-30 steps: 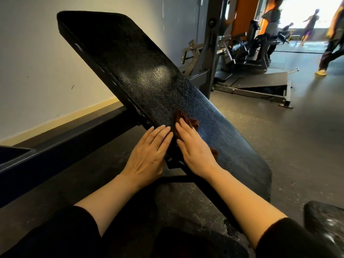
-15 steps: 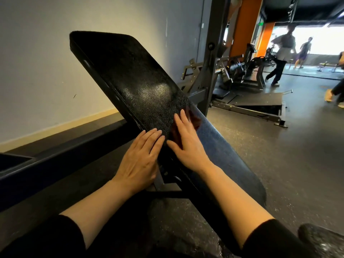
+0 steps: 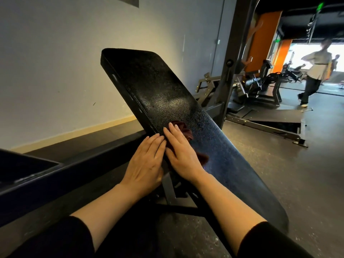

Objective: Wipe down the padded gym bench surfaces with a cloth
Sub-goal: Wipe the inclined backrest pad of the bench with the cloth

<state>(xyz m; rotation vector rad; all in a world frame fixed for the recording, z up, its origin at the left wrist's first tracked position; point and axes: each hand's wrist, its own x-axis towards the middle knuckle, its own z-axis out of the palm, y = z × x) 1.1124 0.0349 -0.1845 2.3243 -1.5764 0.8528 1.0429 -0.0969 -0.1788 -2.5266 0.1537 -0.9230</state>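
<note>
A black padded bench back slants up and away from me, tilted toward the wall. My right hand lies flat on a dark red cloth and presses it against the pad near its left edge. Most of the cloth is hidden under that hand; folds show past the fingertips and beside the wrist. My left hand rests flat with straight fingers on the pad's left side edge, touching the right hand.
The bench's metal frame runs under my hands. A low dark ledge lies along the wall on the left. A rack upright and gym machines stand behind. A person walks at the far right.
Both hands have slid a little way up the pad with the cloth. My view has tilted up, showing more of the wall. The walking person has moved across the background.
</note>
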